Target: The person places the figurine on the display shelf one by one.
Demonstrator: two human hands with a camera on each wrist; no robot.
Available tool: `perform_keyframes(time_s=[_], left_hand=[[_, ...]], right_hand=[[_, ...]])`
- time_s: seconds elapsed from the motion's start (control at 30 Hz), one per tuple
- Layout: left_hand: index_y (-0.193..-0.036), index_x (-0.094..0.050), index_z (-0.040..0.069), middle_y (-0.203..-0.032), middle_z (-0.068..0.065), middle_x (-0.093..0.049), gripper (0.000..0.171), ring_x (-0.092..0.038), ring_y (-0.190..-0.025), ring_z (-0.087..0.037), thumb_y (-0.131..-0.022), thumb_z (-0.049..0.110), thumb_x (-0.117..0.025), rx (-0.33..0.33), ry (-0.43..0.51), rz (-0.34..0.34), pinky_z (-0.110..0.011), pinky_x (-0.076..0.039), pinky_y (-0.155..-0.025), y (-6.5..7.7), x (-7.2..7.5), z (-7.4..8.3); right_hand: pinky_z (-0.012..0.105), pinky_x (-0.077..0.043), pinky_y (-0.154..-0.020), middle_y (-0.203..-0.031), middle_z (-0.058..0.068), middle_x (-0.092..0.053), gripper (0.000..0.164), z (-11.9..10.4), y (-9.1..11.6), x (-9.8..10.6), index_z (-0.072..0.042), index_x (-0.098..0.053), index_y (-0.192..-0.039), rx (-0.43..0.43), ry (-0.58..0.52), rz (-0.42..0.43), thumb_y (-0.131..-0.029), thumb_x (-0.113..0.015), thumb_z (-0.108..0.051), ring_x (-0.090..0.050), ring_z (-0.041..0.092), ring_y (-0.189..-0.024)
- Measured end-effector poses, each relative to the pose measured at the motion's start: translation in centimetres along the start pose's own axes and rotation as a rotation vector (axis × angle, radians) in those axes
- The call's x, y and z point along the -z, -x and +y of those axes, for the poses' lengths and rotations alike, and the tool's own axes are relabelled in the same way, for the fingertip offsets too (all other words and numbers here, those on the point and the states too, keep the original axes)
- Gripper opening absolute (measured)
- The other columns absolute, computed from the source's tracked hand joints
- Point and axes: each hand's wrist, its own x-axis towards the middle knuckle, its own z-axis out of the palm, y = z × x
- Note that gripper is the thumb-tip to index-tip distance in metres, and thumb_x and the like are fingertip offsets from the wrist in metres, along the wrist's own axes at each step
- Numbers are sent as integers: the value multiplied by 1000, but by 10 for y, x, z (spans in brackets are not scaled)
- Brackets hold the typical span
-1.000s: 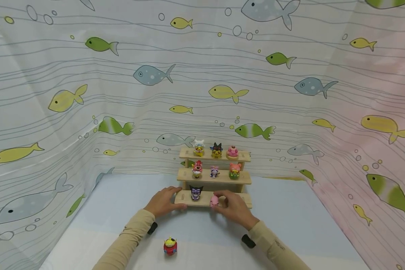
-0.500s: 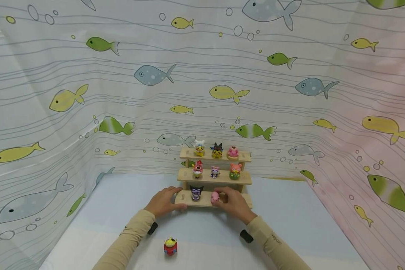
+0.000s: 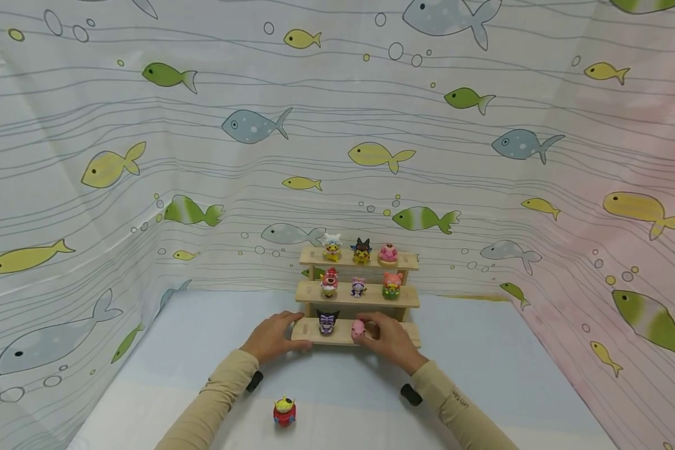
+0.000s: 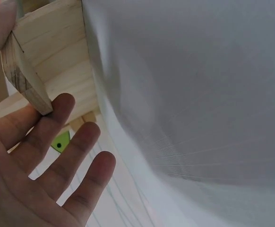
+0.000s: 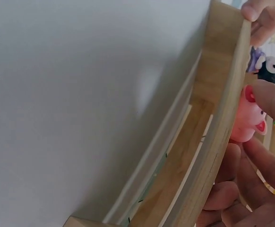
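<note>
My right hand (image 3: 392, 342) pinches a small pink pig-like figurine (image 3: 358, 330) between thumb and fingers, on the lowest board of a three-tier wooden display shelf (image 3: 337, 340). In the right wrist view, the pink figurine (image 5: 245, 116) is right at the board's edge, partly covered by the thumb. My left hand (image 3: 271, 337) holds the left end of that same board. The left wrist view shows its thumb on one side of the board end (image 4: 26, 80) and fingers on the other, the outer ones spread. Between the hands stands a black-and-purple figurine (image 3: 326, 323).
Three figurines stand on the middle board, including a red-and-pink one (image 3: 329, 283). Three more are on the top board, among them a pink round one (image 3: 388, 254). A red-and-yellow figurine (image 3: 284, 411) stands on the white table (image 3: 349, 406) in front. A fish-print curtain (image 3: 337, 119) surrounds the table.
The right hand and the pink figurine have shifted slightly back on the lowest board, then stayed there over the last half second. The left hand keeps its place.
</note>
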Motion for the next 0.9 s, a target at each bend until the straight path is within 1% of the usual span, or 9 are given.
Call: perform_keyframes(time_s=[0.1, 0.23, 0.3, 0.43, 0.5, 0.67, 0.8, 0.9], left_hand=[[-141, -61, 11, -137, -16, -61, 84, -58, -124, -37, -79, 66, -77, -3, 2, 2, -56, -48, -102, -1, 0, 0], [-141, -61, 11, -137, -16, -61, 86, -58, -124, -37, -79, 68, -75, -5, -5, 3, -55, -48, -102, -1, 0, -1], [-141, -61, 11, -137, -16, -61, 86, -58, -124, -36, -78, 69, -75, -4, -6, 3, -55, -48, -102, -2, 0, -1], [-141, -61, 11, -137, -16, -61, 87, -58, -124, -36, -78, 70, -75, 0, -6, 3, -55, -48, -101, -2, -2, -2], [-140, -61, 11, -137, -16, -61, 87, -58, -124, -36, -78, 70, -75, 1, -5, 4, -55, -48, -101, -2, -2, -2], [-140, -61, 11, -136, -15, -61, 87, -58, -124, -36, -78, 70, -75, 4, -8, 6, -55, -48, -102, -1, -3, -2], [-140, -61, 11, -136, -15, -61, 87, -58, -124, -36, -78, 70, -75, 6, -11, 4, -55, -48, -102, -1, -3, -2], [-141, -61, 11, -137, -15, -61, 87, -58, -124, -36, -78, 70, -75, 5, -7, 2, -56, -48, -102, -1, -3, -2]], right_hand=[[26, -47, -65, -106, -2, -67, 50, 0, 1, 0, -11, -66, -133, 17, 11, 12, -89, -81, -31, -54, 10, -81], [25, -48, -67, -114, -1, -67, 52, -1, 2, 2, -13, -66, -133, 15, 15, 19, -87, -83, -31, -55, 9, -82], [25, -48, -66, -115, 0, -67, 52, -3, 2, 4, -13, -66, -132, 13, 10, 26, -87, -83, -31, -55, 10, -81], [24, -47, -63, -121, -1, -66, 51, -6, 5, 7, -16, -66, -131, -18, -8, 41, -86, -84, -31, -56, 10, -79], [25, -47, -63, -124, 0, -67, 51, -6, 6, 8, -16, -65, -132, -14, -20, 58, -86, -84, -29, -57, 11, -79], [24, -48, -63, -123, 2, -69, 49, -5, 10, 6, -17, -65, -131, 16, -57, 113, -86, -84, -24, -59, 13, -79], [25, -51, -69, -123, -1, -69, 49, -9, 13, 5, -18, -65, -129, 40, -95, 136, -85, -85, -23, -61, 13, -85], [26, -53, -72, -122, -5, -68, 49, -13, 16, 4, -18, -65, -130, 63, -104, 139, -86, -85, -24, -63, 14, -88]])
